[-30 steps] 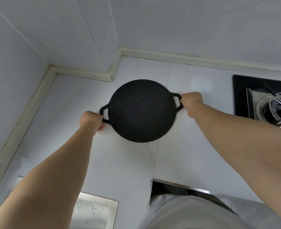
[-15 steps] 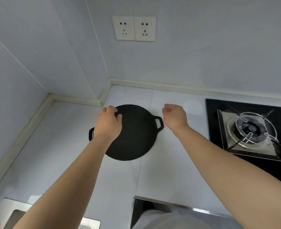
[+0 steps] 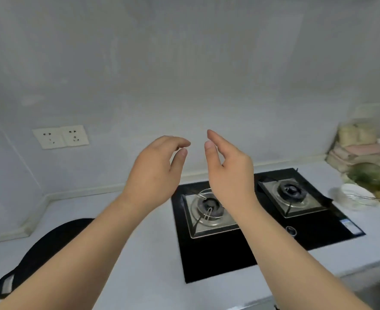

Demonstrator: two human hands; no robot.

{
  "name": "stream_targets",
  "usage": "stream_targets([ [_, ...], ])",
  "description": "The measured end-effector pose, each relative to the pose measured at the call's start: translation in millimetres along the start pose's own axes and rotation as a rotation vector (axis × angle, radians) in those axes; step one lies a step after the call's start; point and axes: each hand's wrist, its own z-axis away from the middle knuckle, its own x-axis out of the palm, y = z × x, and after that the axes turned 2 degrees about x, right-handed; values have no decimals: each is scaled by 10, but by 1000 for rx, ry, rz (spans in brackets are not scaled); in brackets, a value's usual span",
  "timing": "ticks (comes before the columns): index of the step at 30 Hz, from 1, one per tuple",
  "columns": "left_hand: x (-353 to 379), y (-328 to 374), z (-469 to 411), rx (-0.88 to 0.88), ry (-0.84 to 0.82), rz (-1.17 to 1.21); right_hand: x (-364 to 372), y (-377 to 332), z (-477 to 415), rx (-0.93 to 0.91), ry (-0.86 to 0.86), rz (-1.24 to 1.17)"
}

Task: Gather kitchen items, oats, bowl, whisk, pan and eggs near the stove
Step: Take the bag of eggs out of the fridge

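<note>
Pan (image 3: 50, 245): black, flat and round. It lies on the pale countertop (image 3: 153, 253) at lower left, well apart from the black glass stove (image 3: 229, 260), with one loop handle (image 3: 5, 285) toward the near edge.

Surface and room: the countertop runs along a light grey wall into a left corner. A double wall socket (image 3: 60, 137) sits on the wall above the pan. The stove has two gas burners in steel trays, the left burner (image 3: 209, 209) and the right burner (image 3: 290, 193).

Hands: the left hand (image 3: 155, 171) and right hand (image 3: 229, 171) are raised side by side in front of the wall, above the stove's left half. The fingers (image 3: 213, 136) of both are loosely curved and apart, and neither hand grips anything. Both are well clear of the pan, which sits low and to the left, under the left forearm.

Hidden or unclear: the left forearm covers much of the pan's right side, so its far handle cannot be seen. At far right a white bowl (image 3: 352, 195) stands just beside the stove with what looks like a wire whisk (image 3: 365, 198) on it. Behind it is a blurred pile (image 3: 363, 157) of dishes and packets, too smeared to tell apart.
</note>
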Motion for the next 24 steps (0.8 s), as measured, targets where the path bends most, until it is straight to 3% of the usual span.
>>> stream_targets([
  [8,723,2318,-417,391,103,169,-2579,-198,288,-120,518,68],
  [11,1000,3033,-448,494,126,219,-3416,-203,422,-158,638,116],
  [14,1269,3742,-489,598,154,265,-4208,-201,595,-176,712,194],
  [24,1742,5312,-1159,931,292,196,-5700,-147,553,-197,790,242],
])
